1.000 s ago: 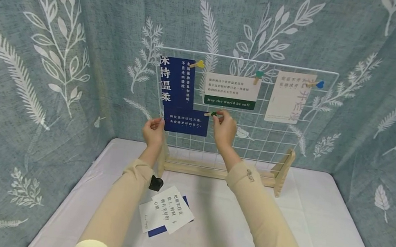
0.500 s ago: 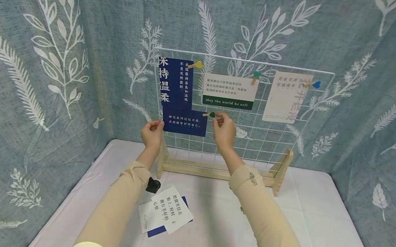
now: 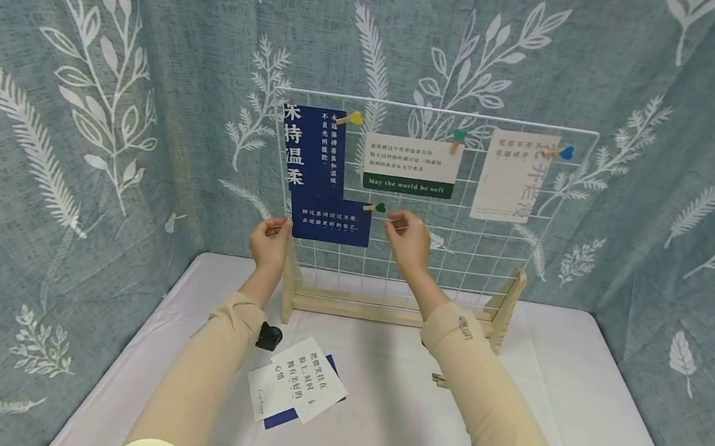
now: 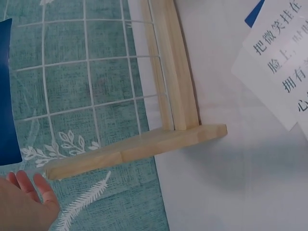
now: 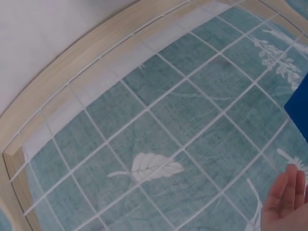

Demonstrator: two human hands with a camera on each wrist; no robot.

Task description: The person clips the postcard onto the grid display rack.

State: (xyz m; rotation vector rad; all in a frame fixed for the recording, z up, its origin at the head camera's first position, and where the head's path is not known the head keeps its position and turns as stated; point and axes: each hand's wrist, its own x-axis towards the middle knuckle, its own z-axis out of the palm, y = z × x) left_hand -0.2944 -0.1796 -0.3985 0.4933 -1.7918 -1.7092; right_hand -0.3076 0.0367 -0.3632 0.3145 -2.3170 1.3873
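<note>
The small horizontal navy card (image 3: 331, 220) hangs on the white wire grid (image 3: 477, 249) between the two hands, a green heart clothespin (image 3: 375, 207) on its upper right corner; the left hand (image 3: 269, 242) is at its left edge, fingers bent, though whether they pinch the card I cannot tell; the right hand (image 3: 408, 243) has released, its loosely bent fingers just right of the clothespin and apart from it. The left wrist view cuts off most of the navy card and the left hand's near side; the right wrist view catches only a blue corner; wooden clips (image 3: 439, 380) on the white surface (image 3: 365, 432) are partly hidden by the right sleeve (image 3: 478, 387). Both forearms reach forward and up, the right slanting inward to the left; the wrists are raised above the wooden base (image 3: 360, 309).
</note>
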